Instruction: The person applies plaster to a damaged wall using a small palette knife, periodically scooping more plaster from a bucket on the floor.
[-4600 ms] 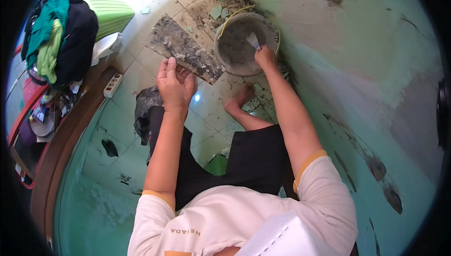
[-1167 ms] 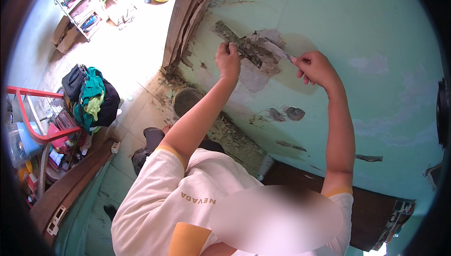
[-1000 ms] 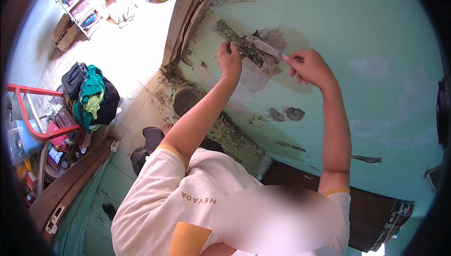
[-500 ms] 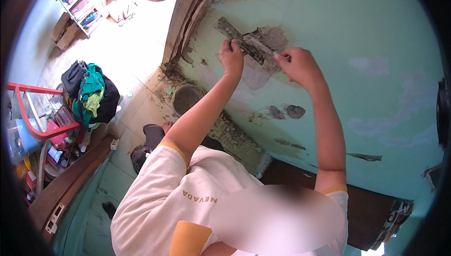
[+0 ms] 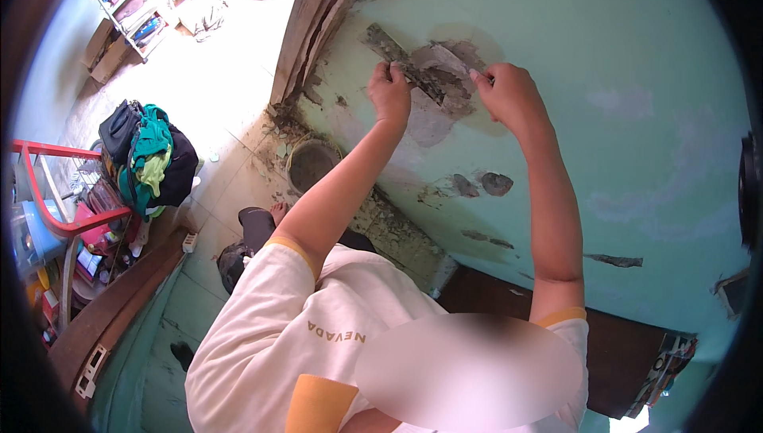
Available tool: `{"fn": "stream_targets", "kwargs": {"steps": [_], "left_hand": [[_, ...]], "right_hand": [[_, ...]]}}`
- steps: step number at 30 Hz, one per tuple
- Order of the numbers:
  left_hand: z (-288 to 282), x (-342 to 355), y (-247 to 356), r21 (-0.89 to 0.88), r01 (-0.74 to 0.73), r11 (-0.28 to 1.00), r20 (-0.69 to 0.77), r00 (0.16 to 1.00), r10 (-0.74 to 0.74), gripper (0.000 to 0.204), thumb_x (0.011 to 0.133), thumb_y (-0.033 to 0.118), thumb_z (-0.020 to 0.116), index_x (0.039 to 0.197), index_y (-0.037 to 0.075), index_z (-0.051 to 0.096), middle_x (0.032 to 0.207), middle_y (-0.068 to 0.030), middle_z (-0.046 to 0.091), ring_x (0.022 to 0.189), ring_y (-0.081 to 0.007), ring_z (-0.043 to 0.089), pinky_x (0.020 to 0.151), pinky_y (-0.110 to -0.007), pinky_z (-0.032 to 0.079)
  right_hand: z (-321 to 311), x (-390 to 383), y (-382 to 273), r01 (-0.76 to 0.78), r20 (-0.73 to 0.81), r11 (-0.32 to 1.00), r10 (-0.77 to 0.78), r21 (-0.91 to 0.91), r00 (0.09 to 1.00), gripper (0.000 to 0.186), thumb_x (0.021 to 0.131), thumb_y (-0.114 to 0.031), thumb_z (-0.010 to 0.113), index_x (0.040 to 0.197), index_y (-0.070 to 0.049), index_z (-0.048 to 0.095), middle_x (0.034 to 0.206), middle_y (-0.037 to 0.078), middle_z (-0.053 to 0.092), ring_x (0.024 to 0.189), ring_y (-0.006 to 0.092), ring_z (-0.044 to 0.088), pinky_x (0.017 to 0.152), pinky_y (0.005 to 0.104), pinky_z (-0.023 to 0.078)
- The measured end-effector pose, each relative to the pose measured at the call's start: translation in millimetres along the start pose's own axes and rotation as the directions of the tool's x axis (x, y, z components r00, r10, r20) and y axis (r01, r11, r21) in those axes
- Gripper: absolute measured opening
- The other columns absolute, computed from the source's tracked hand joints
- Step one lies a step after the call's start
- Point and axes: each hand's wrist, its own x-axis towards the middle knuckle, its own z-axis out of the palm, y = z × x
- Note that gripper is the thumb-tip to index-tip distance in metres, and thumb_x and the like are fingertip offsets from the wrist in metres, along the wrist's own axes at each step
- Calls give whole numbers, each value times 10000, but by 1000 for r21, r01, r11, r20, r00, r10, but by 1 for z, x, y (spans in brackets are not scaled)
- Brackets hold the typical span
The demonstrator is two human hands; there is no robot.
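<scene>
My left hand is closed on a narrow mortar-smeared board, held slanting close to the green wall. In my right hand is the handle end of a trowel, mostly covered by my fingers. Its pale blade lies over the upper part of a rough grey patch of bare plaster, just right of the board. Whether the blade presses on the wall I cannot tell. Dark and light grey mortar shows around both tools, with a smoother smear below the board.
A round bucket stands on the floor by the wall's foot, among crumbled debris. A damaged wooden door frame borders the wall on the left. Farther left are a clothes pile and a red-framed rack.
The trowel blade has shifted up and away from the board onto the patch, and my right hand has risen slightly. My left hand and the board stay nearly in place.
</scene>
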Motion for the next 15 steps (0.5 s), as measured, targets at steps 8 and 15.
{"fn": "stream_targets", "kwargs": {"steps": [8,15], "left_hand": [[5,-5,2,-57,32,998,32,999,-31,258,979,207,585,950,-46,626,716,-133,625,643,-224,569,645,-377,469],[-2,2,1,31,-8,999,95,995,5,199,1029,149,515,938,-26,540,794,-22,460,684,-118,532,695,-355,654]], "right_hand": [[28,19,21,47,-15,995,-49,-89,999,374,954,-362,627,902,-4,724,862,218,717,848,374,702,783,477,550],[-28,-3,11,-41,117,997,33,69,993,386,955,-384,629,955,-14,739,836,217,714,830,347,706,769,456,549]]}}
